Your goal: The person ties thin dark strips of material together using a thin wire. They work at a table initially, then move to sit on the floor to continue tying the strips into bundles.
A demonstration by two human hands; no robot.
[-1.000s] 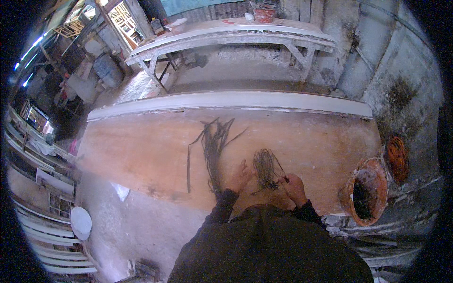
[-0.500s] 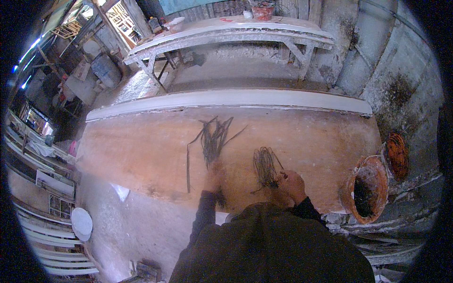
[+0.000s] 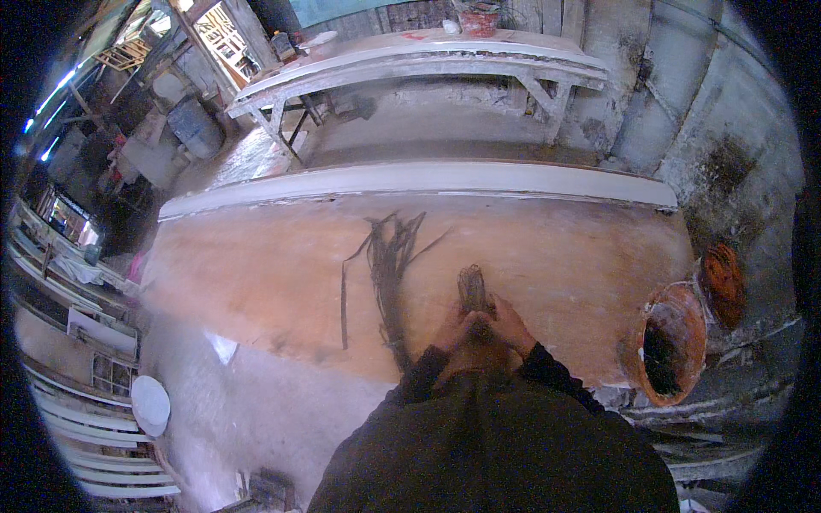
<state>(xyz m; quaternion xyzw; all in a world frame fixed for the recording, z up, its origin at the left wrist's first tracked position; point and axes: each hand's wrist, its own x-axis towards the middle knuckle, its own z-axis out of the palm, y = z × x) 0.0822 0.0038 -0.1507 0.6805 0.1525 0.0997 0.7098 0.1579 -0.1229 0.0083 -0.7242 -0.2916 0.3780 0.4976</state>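
Note:
Both hands meet over a small looped bundle of dark fibre strands [image 3: 471,285] near the front of the wooden tabletop [image 3: 564,265]. My left hand [image 3: 456,330] closes round the bundle's near end. From the other side my right hand [image 3: 510,327] grips the same end, its fingers partly hidden. The bundle's loops stick out beyond the hands, away from me. To the left lies a longer bundle of dark strips [image 3: 389,274], spread at its far end, with one strip bent off to the side. Neither hand touches it.
A long white moulding [image 3: 410,180] runs along the table's far edge. At the right end stands an orange bucket [image 3: 672,342] with dark contents, beside an orange round container [image 3: 721,286]. Beyond is another white-stained workbench [image 3: 410,67]; a white round lid [image 3: 150,405] is at left.
My left hand has moved right, from the long bundle to the small one. My right hand has shifted slightly left, and the small bundle's loops are now gathered narrower.

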